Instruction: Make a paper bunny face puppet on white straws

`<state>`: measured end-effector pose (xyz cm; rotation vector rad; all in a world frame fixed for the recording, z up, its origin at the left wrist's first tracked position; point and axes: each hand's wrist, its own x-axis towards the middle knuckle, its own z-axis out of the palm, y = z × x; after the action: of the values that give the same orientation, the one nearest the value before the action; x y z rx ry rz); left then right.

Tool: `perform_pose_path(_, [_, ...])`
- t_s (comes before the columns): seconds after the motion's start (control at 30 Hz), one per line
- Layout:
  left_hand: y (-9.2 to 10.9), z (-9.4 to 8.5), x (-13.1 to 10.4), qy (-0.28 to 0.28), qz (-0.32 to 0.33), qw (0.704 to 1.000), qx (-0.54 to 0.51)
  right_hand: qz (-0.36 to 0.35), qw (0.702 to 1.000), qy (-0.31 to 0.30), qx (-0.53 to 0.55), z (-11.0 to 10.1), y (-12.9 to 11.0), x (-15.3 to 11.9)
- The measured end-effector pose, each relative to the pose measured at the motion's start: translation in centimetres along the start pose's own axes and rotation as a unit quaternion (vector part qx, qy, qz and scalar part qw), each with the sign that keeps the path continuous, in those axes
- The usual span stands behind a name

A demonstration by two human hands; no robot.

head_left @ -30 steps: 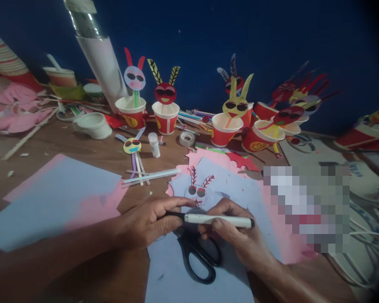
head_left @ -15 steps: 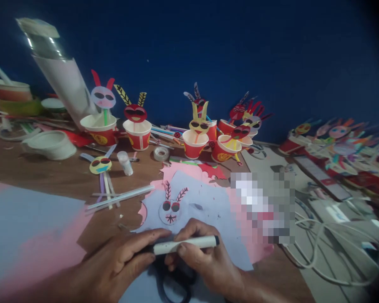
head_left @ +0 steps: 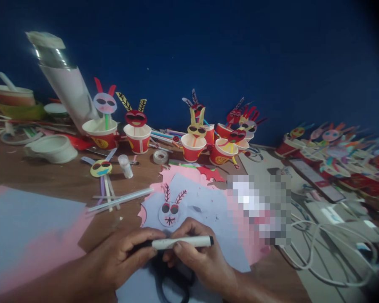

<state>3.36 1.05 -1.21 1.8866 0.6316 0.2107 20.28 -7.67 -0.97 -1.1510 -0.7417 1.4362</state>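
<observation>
A white marker (head_left: 189, 242) with black ends lies level between my hands, just above the paper. My right hand (head_left: 198, 256) pinches its barrel between thumb and fingers. At the marker's left end, my left hand (head_left: 131, 256) is closed round the dark cap, which the fingers mostly hide. Below the hands lies a pair of black-handled scissors (head_left: 189, 280), its blades out of sight. Beyond the hands, a paper face (head_left: 169, 213) with two drawn antennae, dark eyes and a dark mouth rests on a light blue paper sheet (head_left: 205, 202).
Red paper cups (head_left: 193, 148) with paper faces on straws line the back near the wall. At the left are a yellow paper face (head_left: 101, 168), a small white bottle (head_left: 125, 167), clear straws (head_left: 123, 200) and a tape roll (head_left: 161, 157). Cables (head_left: 312, 256) lie at right.
The view has shifted slightly, so the things at the back sit a little lower. Both hands keep their hold on the marker, nearly in the same pose.
</observation>
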Motion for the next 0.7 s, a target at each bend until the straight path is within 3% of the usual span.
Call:
perform_pose_path(0.33, [0.7,-1.5,0.1,0.014,-0.036,0.998,0.047,-0.010,0.999,0.007,0.034,-1.1,-0.1,0.2])
perform_pose_path(0.7, [0.4,-1.6,-0.1,0.031,0.002,0.989,0.143,-0.030,0.999,0.018,0.022,-0.8,-0.4,0.3])
